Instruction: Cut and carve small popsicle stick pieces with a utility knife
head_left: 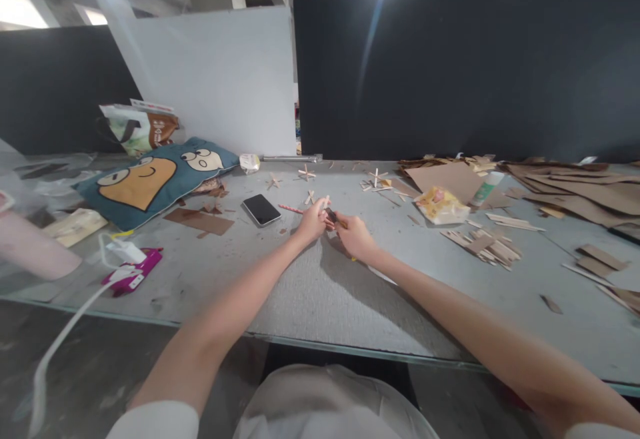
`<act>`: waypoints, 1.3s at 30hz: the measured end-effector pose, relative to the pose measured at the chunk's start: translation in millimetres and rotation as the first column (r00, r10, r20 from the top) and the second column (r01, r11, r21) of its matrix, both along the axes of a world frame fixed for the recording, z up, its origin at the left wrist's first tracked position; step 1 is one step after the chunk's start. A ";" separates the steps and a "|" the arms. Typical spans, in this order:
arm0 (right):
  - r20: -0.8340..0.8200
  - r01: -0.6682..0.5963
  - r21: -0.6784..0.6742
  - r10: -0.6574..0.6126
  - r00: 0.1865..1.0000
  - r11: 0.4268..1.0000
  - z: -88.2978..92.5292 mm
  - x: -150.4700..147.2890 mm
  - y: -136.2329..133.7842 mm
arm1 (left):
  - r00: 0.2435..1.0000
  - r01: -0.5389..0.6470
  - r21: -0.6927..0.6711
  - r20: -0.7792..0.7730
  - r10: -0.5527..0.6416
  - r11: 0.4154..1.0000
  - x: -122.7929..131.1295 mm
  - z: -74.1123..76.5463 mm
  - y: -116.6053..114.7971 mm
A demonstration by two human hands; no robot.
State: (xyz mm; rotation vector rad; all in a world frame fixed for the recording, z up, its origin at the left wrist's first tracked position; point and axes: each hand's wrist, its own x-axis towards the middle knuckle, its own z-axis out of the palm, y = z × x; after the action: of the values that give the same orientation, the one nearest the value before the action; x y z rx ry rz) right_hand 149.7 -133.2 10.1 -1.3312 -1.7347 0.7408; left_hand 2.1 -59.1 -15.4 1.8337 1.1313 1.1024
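Note:
My left hand (pixel 313 222) is closed around a short piece of pale wooden stick (pixel 327 200), whose end shows above the fingers. Close against it, my right hand (pixel 357 236) is wrapped round a small knife-like tool with a dark front part (pixel 331 214) and an orange-brown handle. The tool's tip meets the left fingers, so the contact point is hidden. Left of my left hand lies a thin red-and-white striped rod (pixel 291 209). Just beyond the hands is a small crossed-stick piece (pixel 310 197); others, such as a crossed-stick star (pixel 307 172), stand farther back.
A black phone (pixel 261 210) lies to the left, near a blue cushion (pixel 150 182) and a purple power strip (pixel 134 272). Rightward are a stick bundle (pixel 493 247), a yellow snack packet (pixel 441 206), a glue stick (pixel 487 189) and cardboard sheets (pixel 580 186). Dark panels stand behind.

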 end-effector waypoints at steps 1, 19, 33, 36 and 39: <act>0.003 -0.004 0.000 0.004 1.000 1.000 1.6 1.5 0.4 | 1.000 0.004 -0.009 0.002 -0.004 1.000 0.9 -0.1 -0.3; 0.027 0.015 0.034 -0.016 1.000 0.999 0.8 -0.6 -1.7 | 1.000 0.027 -0.059 0.014 -0.026 0.998 0.3 5.6 0.9; 0.064 0.016 0.037 -0.019 0.998 0.999 11.7 0.8 -0.6 | 0.997 -0.033 -0.022 -0.072 0.031 0.999 6.1 12.3 -10.2; 0.034 0.027 0.015 -0.028 0.999 1.000 10.6 -4.7 -0.2 | 0.994 -0.061 -0.009 -0.094 0.060 0.998 6.7 14.2 -12.1; -0.011 0.031 -0.040 -0.032 0.999 0.999 8.2 -9.5 -1.0 | 0.991 -0.079 0.008 -0.112 0.080 0.997 6.6 15.5 -13.2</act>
State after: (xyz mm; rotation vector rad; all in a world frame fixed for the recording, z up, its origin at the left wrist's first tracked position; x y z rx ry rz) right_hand 140.2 -134.2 18.4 -1.3752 -1.6939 0.7680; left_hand 8.7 -72.3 0.1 1.8873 1.2778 1.0580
